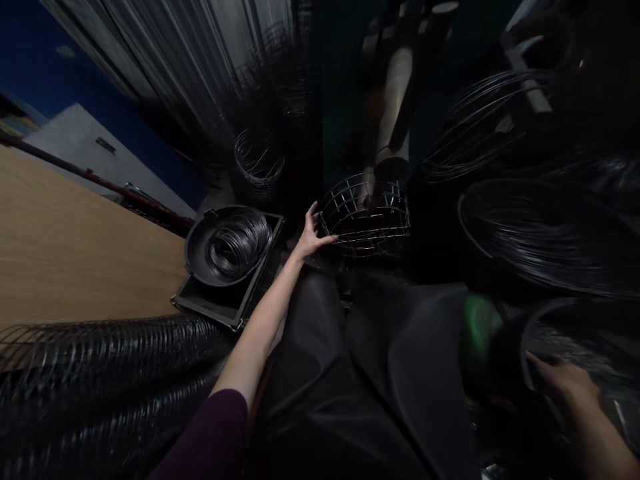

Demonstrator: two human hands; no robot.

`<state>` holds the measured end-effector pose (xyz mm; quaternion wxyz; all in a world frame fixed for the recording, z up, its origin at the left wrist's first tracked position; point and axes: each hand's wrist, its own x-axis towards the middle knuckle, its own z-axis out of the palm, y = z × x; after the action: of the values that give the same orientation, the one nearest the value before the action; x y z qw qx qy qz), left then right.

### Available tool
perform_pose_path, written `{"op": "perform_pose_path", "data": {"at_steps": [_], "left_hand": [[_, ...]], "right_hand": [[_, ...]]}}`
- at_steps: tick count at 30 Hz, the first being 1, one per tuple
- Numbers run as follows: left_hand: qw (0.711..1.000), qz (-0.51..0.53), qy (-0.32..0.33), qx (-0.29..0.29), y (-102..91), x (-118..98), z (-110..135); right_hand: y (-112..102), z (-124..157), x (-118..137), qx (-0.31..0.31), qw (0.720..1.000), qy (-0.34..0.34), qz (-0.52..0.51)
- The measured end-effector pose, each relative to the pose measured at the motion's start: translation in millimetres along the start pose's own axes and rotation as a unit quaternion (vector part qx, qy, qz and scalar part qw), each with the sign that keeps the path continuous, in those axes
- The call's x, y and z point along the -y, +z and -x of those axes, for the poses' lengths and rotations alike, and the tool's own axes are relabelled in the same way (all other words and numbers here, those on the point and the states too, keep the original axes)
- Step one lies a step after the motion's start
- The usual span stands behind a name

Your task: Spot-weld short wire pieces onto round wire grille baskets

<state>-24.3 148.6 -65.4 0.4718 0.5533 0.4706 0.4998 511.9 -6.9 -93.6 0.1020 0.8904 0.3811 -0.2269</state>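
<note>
A half-round wire basket (367, 230) of thin metal rods is in front of me, below a metal cylinder (393, 127) of a machine. My left hand (313, 239) grips the basket's left end, the thumb over the front wire and the fingers up along the side. Far to the right, my right hand (565, 381) reaches over the rim of a dark tub (530, 333). Small shiny metal pieces (575, 343) lie inside that tub. The right hand is blurred and dim, its fingertips partly hidden, so what they touch cannot be made out.
On the left, wire rings (240, 243) lie in a round black basin (197, 250) on a crate (210, 303). Stacked wire frames (125, 360) stand at lower left, beside a wooden panel (85, 247). A wide basin (467, 217) of wire rings is on the right.
</note>
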Motion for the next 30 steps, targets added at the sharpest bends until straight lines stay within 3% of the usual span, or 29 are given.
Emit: {"op": "perform_pose_path", "data": {"at_steps": [3, 8, 10, 12, 14, 16, 19, 22, 27, 30], "left_hand": [[0.999, 0.017, 0.022, -0.036, 8.1, 3, -3], [0.996, -0.031, 0.046, -0.073, -0.5, -10, 4], [0.992, -0.073, 0.082, -0.062, -8.8, -25, 12], [0.982, -0.126, 0.136, -0.046, -13.8, -46, 22], [0.963, -0.187, 0.192, -0.023, -12.6, -70, 32], [0.941, -0.249, 0.228, -0.008, -6.4, -92, 38], [0.914, -0.324, 0.242, -0.007, 2.9, -114, 42], [0.9, -0.361, 0.244, -0.002, 3.9, -121, 41], [0.896, -0.379, 0.228, 0.039, 0.3, -119, 47], [0.902, -0.362, 0.223, 0.075, 7.5, -116, 54]], "right_hand": [[-12, 20, -1, 0.041, 0.995, 0.081, -0.033], [-58, 82, 14, -0.047, 0.988, 0.071, -0.127], [-82, 119, 35, -0.088, 0.972, 0.026, -0.217], [-104, 158, 66, -0.082, 0.949, -0.057, -0.299], [-121, 191, 103, -0.016, 0.92, -0.2, -0.336], [-132, 213, 143, 0.105, 0.88, -0.307, -0.347], [-136, 224, 197, 0.296, 0.813, -0.352, -0.357], [-131, 220, 238, 0.37, 0.775, -0.318, -0.4], [-124, 210, 270, 0.357, 0.774, -0.342, -0.396], [-118, 212, 274, 0.259, 0.798, -0.447, -0.31]]}}
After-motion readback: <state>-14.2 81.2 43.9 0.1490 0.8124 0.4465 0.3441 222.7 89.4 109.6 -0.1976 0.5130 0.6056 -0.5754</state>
